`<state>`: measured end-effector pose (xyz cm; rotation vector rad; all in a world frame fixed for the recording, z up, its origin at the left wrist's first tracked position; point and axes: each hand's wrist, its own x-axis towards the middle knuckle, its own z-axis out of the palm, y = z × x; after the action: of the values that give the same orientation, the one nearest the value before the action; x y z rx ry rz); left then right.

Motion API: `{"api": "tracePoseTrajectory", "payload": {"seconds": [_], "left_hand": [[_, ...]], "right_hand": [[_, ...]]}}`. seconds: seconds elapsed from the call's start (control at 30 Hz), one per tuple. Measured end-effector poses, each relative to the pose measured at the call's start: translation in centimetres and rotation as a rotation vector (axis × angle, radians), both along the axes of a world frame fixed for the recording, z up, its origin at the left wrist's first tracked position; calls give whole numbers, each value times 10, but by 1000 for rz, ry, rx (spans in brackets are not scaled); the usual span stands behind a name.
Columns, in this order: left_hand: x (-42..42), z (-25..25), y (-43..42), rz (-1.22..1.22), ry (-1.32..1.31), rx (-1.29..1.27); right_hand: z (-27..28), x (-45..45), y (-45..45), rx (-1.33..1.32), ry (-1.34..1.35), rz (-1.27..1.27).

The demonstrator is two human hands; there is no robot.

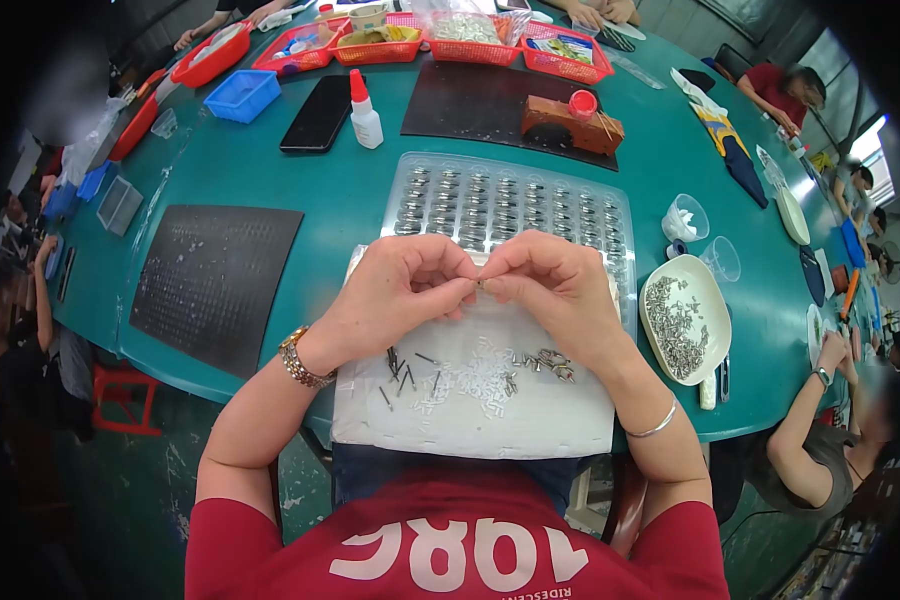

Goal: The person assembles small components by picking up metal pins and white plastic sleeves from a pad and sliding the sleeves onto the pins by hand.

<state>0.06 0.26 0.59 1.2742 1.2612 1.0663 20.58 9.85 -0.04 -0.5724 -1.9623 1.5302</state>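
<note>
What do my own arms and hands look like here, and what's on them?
Your left hand and right hand are ungloved. A gold-and-silver metal link watch circles the left wrist, and a thin silver bangle the right forearm. The short, plain red sleeves belong to a T-shirt with large white digits.

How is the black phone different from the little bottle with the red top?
The phone lies flat, but the bottle stands up. The phone is black all over, while the bottle is white with a red top. The phone is a wide, thin slab, but the bottle is narrow. Both are on the green table, side by side.
</note>
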Motion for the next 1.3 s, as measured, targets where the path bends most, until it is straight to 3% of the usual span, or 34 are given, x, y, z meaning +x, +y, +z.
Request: {"api": "tracePoseTrajectory", "payload": {"seconds": [0.63,0.93,1.13,1.3], "left_hand": [[0,-7,0,37,81,20],[1,-3,3,14,-74,27],[-1,-4,3,-18,-120,22],[0,-4,3,-36,-118,42]], "right_hand": [[1,0,-5,433,-64,-31],[1,3,0,260,-39,16],[-1,-2,-1,512,-24,37],[9,4,-1,447,-17,44]]}}
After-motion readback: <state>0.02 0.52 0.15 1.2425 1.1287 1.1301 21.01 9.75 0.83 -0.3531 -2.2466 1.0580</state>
